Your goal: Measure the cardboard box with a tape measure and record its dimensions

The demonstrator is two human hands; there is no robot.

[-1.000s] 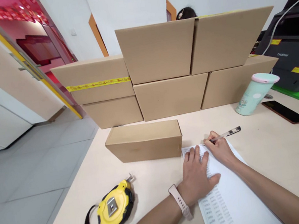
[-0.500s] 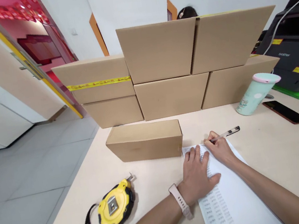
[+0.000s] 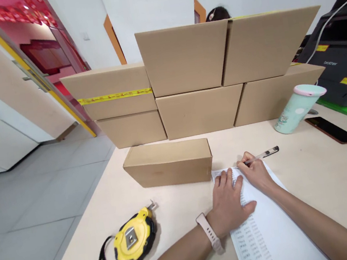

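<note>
A white sheet of printed rows (image 3: 268,229) lies on the pale table (image 3: 326,180) in front of me. My left hand (image 3: 229,202) rests flat on it with fingers spread, a pink watch on the wrist. My right hand (image 3: 254,172) grips a pen (image 3: 263,155) whose tip touches the top of the sheet. A small cardboard box (image 3: 168,162) lies just beyond the sheet's upper left corner. A yellow tape measure (image 3: 134,238) with a black strap sits to the left of my forearm.
Several larger cardboard boxes (image 3: 192,81) are stacked along the table's far edge; a person's head shows behind them. A mint bottle (image 3: 297,108), a dark phone (image 3: 333,129) and a black printer (image 3: 343,59) stand at the right. Grey floor lies to the left.
</note>
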